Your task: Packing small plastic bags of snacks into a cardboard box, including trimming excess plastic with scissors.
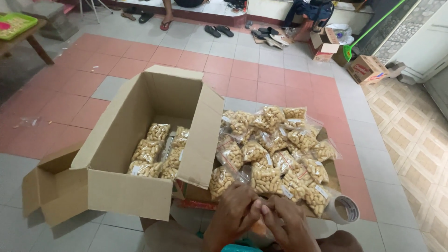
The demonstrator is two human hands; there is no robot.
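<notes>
My left hand (233, 214) and my right hand (287, 224) meet at the bottom centre, fingers pinched together on something small I cannot make out. Just beyond them lies a heap of clear bags of pale snack pieces (275, 149) on flattened cardboard. To the left stands an open cardboard box (126, 186) with several of the same bags (158, 151) lined up inside. A roll of clear tape (343, 209) lies right of my right hand.
Red and grey floor tiles surround the box. Small cardboard boxes (366, 69) and a green broom handle (378, 25) are at the far right. Sandals (219, 31) and another person's foot (166, 21) are at the back. A wooden table with a green tray (14, 24) stands far left.
</notes>
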